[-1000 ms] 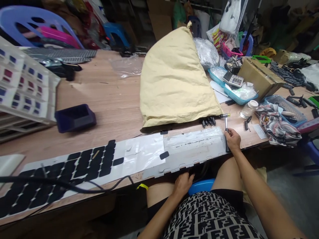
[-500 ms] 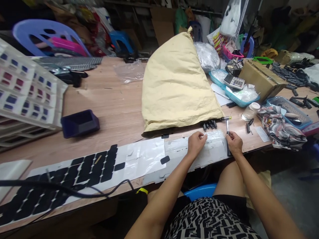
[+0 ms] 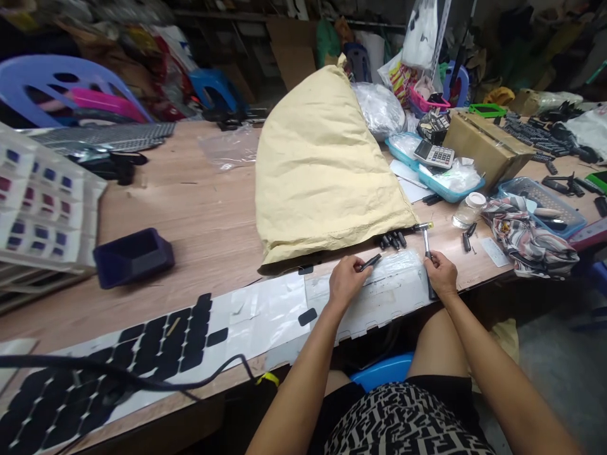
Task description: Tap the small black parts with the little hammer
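Note:
Between the fingers of my left hand (image 3: 348,278) is a small black rod-like piece (image 3: 370,262), its far end pointing up and right. My right hand (image 3: 442,273) is wrapped round the dark handle of a small hammer (image 3: 425,242), whose head with a yellow tip points away from me. Both hands are over a white board (image 3: 403,291) covered partly with clear plastic at the table's front edge. Several short black pieces (image 3: 392,239) lie just beyond the board, beside a large yellow paper sack (image 3: 327,170).
Left of my hands, a white sheet bears black rounded patches (image 3: 152,341), with a black cable (image 3: 190,382) across it. A dark purple bin (image 3: 134,256) stands farther left. To the right are a capped jar (image 3: 469,212), a crumpled cloth (image 3: 531,237) and a blue basket (image 3: 545,202).
My left hand has moved left, and the black piece now shows in its fingers. The hammer stays in my right hand. The camera view has shifted slightly.

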`<act>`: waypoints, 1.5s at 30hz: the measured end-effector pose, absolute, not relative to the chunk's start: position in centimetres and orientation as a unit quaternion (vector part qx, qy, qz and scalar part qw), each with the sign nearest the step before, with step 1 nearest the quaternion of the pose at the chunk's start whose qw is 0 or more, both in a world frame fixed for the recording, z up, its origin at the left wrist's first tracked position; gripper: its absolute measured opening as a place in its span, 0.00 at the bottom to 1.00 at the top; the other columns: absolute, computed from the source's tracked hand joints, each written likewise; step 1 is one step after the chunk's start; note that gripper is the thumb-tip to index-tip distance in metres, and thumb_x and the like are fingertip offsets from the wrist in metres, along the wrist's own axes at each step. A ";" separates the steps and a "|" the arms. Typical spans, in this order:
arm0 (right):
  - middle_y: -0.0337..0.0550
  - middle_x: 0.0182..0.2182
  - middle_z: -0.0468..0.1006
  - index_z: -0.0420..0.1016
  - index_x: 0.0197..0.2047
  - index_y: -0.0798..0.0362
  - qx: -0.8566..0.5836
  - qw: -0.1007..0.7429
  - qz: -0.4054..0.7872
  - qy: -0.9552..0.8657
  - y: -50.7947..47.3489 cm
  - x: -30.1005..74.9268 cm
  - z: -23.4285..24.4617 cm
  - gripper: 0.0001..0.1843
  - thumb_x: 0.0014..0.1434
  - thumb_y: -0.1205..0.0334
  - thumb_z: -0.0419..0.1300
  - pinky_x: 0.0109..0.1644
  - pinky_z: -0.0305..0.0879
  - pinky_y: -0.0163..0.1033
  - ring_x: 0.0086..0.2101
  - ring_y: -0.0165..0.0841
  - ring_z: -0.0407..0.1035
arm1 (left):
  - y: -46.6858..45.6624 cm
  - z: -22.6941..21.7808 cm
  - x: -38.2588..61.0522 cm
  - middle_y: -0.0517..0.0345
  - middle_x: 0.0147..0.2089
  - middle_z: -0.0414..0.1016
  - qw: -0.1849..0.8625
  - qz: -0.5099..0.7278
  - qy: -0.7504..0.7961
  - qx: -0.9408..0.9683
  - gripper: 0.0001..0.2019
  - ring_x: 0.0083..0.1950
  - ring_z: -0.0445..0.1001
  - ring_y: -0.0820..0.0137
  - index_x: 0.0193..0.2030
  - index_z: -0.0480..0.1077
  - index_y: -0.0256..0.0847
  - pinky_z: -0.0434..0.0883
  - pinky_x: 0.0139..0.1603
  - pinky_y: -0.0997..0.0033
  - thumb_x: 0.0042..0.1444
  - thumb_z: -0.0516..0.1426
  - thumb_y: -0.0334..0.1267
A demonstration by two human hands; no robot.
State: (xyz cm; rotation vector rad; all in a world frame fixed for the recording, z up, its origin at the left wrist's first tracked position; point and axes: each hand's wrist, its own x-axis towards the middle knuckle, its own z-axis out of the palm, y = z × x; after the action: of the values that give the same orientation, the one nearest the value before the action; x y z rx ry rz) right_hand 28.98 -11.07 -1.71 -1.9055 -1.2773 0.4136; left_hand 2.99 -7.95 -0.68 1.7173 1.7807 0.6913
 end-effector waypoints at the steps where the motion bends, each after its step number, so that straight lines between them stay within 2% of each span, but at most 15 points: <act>1: 0.40 0.27 0.79 0.82 0.44 0.51 -0.752 0.395 0.163 -0.502 -11.1 29.0 -1.7 0.20 0.56 0.50 0.58 0.38 0.67 0.39 0.29 0.36 0.71 | -8.5 -1.0 2.2 0.58 0.36 0.75 0.279 0.262 0.649 0.658 0.06 0.40 0.73 0.65 0.34 0.74 0.44 0.66 0.40 0.67 0.52 0.62 0.42; 5: 0.41 0.28 0.80 0.82 0.44 0.52 -0.744 0.408 0.172 -0.500 -11.1 29.1 -1.9 0.19 0.55 0.50 0.60 0.37 0.68 0.39 0.28 0.35 0.71 | -9.5 -2.4 0.9 0.57 0.38 0.76 0.235 0.268 0.606 0.711 0.06 0.44 0.71 0.63 0.37 0.75 0.44 0.65 0.50 0.63 0.55 0.63 0.41; 8: 0.42 0.30 0.80 0.81 0.47 0.55 -0.714 0.454 0.176 -0.504 -11.4 29.1 -1.9 0.21 0.57 0.50 0.60 0.37 0.69 0.40 0.28 0.34 0.70 | -9.4 -3.1 1.0 0.58 0.38 0.75 0.226 0.278 0.590 0.724 0.06 0.44 0.71 0.63 0.39 0.76 0.45 0.64 0.51 0.62 0.56 0.63 0.41; 12: 0.45 0.34 0.79 0.80 0.50 0.56 -0.661 0.492 0.101 -0.558 -13.1 28.4 -0.8 0.21 0.59 0.51 0.61 0.38 0.71 0.42 0.30 0.34 0.70 | -9.2 -3.1 1.1 0.59 0.37 0.75 0.232 0.284 0.589 0.720 0.06 0.45 0.71 0.63 0.40 0.77 0.45 0.63 0.51 0.62 0.55 0.64 0.40; 16: 0.46 0.39 0.81 0.78 0.52 0.52 -0.583 0.438 0.113 -0.675 -15.9 26.7 0.8 0.17 0.62 0.58 0.60 0.40 0.74 0.42 0.34 0.36 0.74 | -9.1 -3.0 1.0 0.59 0.38 0.76 0.237 0.285 0.587 0.720 0.06 0.46 0.71 0.63 0.40 0.78 0.46 0.63 0.51 0.62 0.55 0.65 0.40; 21: 0.47 0.42 0.82 0.77 0.54 0.50 -0.515 0.375 0.095 -0.764 -18.1 25.1 1.3 0.15 0.64 0.63 0.59 0.47 0.76 0.45 0.42 0.40 0.77 | -9.1 -3.1 1.0 0.59 0.40 0.77 0.249 0.286 0.584 0.718 0.08 0.47 0.70 0.63 0.43 0.78 0.46 0.63 0.52 0.62 0.56 0.64 0.40; 30: 0.48 0.41 0.82 0.76 0.55 0.51 -0.516 0.297 0.055 -0.802 -18.3 24.5 0.2 0.17 0.65 0.63 0.57 0.46 0.76 0.47 0.42 0.42 0.77 | -8.9 -3.2 1.0 0.60 0.39 0.76 0.259 0.294 0.587 0.708 0.08 0.46 0.70 0.64 0.42 0.79 0.46 0.62 0.50 0.62 0.55 0.65 0.39; 40: 0.46 0.39 0.82 0.76 0.55 0.51 -0.493 0.303 0.081 -0.812 -17.7 23.6 0.1 0.16 0.65 0.63 0.57 0.44 0.74 0.45 0.39 0.40 0.75 | -8.8 -3.0 1.1 0.59 0.39 0.76 0.257 0.307 0.589 0.702 0.08 0.46 0.70 0.64 0.41 0.79 0.46 0.62 0.49 0.63 0.54 0.65 0.39; 45: 0.48 0.42 0.82 0.79 0.52 0.51 -0.596 0.373 0.121 -0.700 -15.5 26.6 -0.4 0.17 0.63 0.55 0.60 0.45 0.73 0.46 0.39 0.40 0.74 | -9.0 -3.1 1.2 0.59 0.39 0.76 0.253 0.308 0.582 0.709 0.06 0.47 0.70 0.64 0.40 0.79 0.45 0.62 0.50 0.62 0.54 0.64 0.38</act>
State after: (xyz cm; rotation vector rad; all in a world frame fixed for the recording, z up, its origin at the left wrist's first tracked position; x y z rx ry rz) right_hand 26.59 -15.48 -0.36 -1.5281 -1.7946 0.3108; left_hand 1.16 -8.95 -3.06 1.9271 1.5829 0.8370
